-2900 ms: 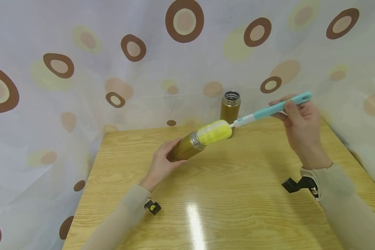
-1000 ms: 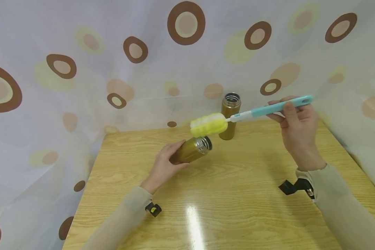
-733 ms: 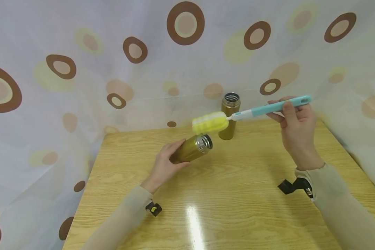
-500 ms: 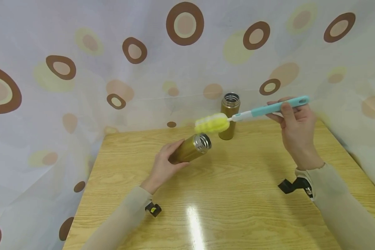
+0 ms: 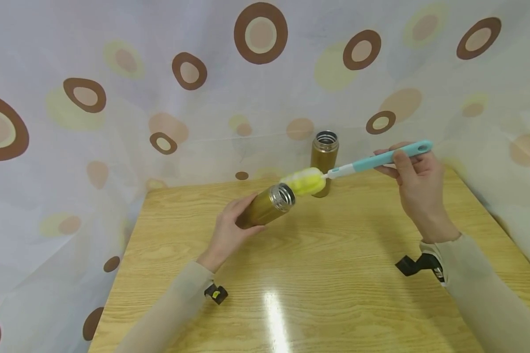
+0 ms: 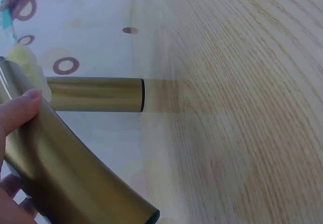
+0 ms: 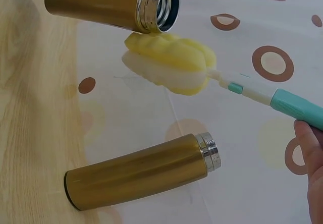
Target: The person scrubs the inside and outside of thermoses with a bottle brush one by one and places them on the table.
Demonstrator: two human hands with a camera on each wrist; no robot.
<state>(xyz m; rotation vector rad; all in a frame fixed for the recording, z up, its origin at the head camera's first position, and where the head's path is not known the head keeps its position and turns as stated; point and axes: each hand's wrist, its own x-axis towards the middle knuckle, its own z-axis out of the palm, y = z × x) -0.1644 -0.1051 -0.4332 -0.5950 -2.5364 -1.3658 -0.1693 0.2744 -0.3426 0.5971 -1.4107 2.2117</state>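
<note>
My left hand [image 5: 229, 228] grips a gold thermos bottle [image 5: 262, 211], held tilted above the table with its lidless steel mouth toward the right. With thumb and fingers, my right hand [image 5: 421, 189] pinches the turquoise handle of a bottle brush [image 5: 375, 160]. Its yellow and white sponge head [image 7: 169, 62] lies outside the bottle, beside the steel neck; whether they touch is unclear. Behind the brush a second gold thermos bottle [image 5: 324, 159] stands upright, also lidless. In the left wrist view, the held bottle [image 6: 65, 168] hides part of the sponge head [image 6: 30, 67].
A wooden table [image 5: 318, 274] spreads under both hands, with a bright light reflection near its front. A pale curtain [image 5: 229, 98] with brown and yellow circles hangs at the back and along both sides. Black wrist cameras [image 5: 417, 264] are strapped over both sleeves.
Since one second ago, the brush's sponge head has come down and to the right, from above the held bottle to beside its neck. The held bottle has shifted slightly left and up.
</note>
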